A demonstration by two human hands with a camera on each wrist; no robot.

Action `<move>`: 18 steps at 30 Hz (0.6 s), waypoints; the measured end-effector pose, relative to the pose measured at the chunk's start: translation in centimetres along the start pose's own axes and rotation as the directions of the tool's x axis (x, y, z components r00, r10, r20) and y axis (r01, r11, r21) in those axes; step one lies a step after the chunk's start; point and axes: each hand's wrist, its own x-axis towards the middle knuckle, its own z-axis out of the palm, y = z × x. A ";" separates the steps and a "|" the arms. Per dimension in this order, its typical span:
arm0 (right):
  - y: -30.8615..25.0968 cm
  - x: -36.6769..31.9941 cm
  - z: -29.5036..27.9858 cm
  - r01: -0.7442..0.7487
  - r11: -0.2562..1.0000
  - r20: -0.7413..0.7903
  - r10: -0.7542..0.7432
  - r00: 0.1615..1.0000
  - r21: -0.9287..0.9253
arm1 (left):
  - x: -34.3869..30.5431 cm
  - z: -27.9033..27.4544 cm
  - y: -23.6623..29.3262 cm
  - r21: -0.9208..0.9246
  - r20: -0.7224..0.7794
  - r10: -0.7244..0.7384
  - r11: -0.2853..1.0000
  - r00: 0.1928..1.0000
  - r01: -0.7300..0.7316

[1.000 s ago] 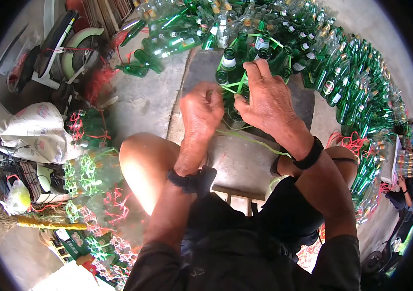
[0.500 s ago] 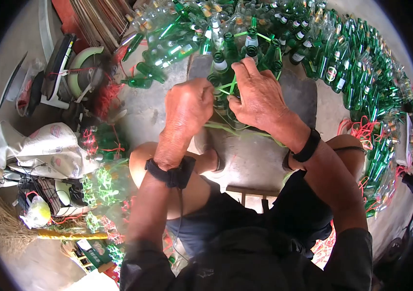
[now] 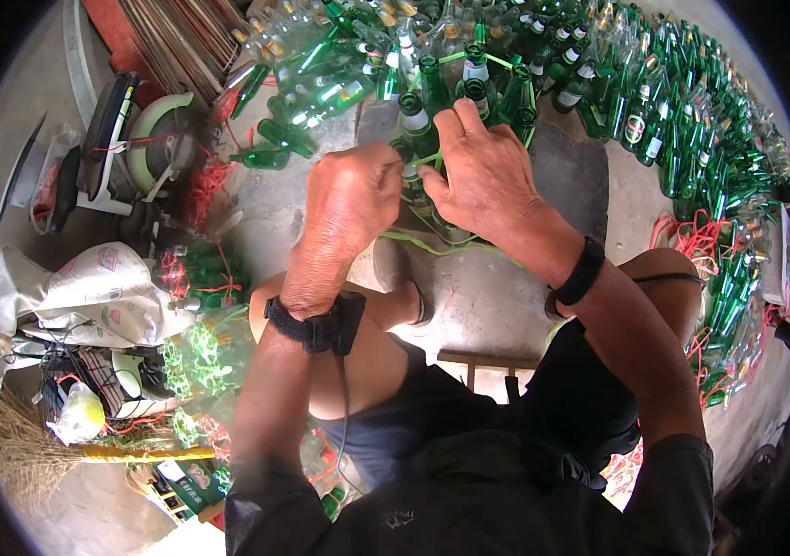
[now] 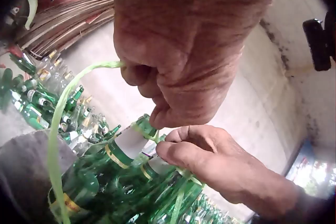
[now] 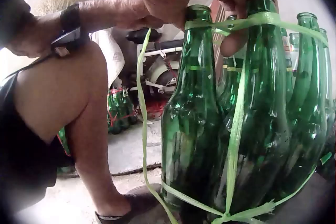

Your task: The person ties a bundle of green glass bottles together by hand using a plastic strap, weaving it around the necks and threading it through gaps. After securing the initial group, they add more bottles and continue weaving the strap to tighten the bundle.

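Observation:
A bundle of green glass bottles (image 5: 191,124) stands upright before the person, tied with light green plastic twine (image 5: 234,134) around the necks and low down around the bodies. My left hand (image 3: 350,199) is a fist at the left of the bottle necks, gripping a loose length of the twine (image 4: 56,129) that loops down from it. Over the nearest necks lies my right hand (image 3: 492,176), its thumb and fingers pinching the twine there. In the right wrist view one finger of it hooks down between two necks. The pinched spot itself is partly hidden.
Many more bottles (image 3: 641,130) crowd the floor behind and to the right. Several lie loose (image 3: 284,139) at the back left. A fan (image 3: 159,130), a white sack (image 3: 103,292) and a broom (image 3: 24,435) are at the left. The person's knees flank the bundle.
Both hands stay at the bottle necks; the left fist has moved slightly left of the right hand, keeping its grip on the twine. The head view has shifted a little.

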 end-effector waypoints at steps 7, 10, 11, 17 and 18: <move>-0.1 0.6 -0.1 -0.080 0.997 0.093 0.080 0.992 -0.003 | 1.4 -0.6 0.8 0.049 0.018 0.097 0.994 0.995 -0.098; 0.1 0.6 0.1 -0.058 0.998 0.051 0.058 0.997 0.006 | 2.5 -0.6 0.1 0.051 0.012 0.175 0.983 0.984 -0.176; 0.0 0.6 0.1 -0.064 0.998 0.054 0.063 0.997 0.012 | 2.8 -0.6 0.0 0.051 0.013 0.178 0.983 0.984 -0.178; 0.0 0.5 0.4 -0.002 1.000 -0.051 0.002 0.999 0.002 | 5.0 -0.8 -0.7 0.025 0.093 0.208 0.977 0.974 -0.211; 0.0 0.5 0.4 0.003 1.000 -0.061 -0.003 0.998 0.000 | 5.5 -0.8 -1.0 -0.011 0.134 0.189 0.982 0.973 -0.189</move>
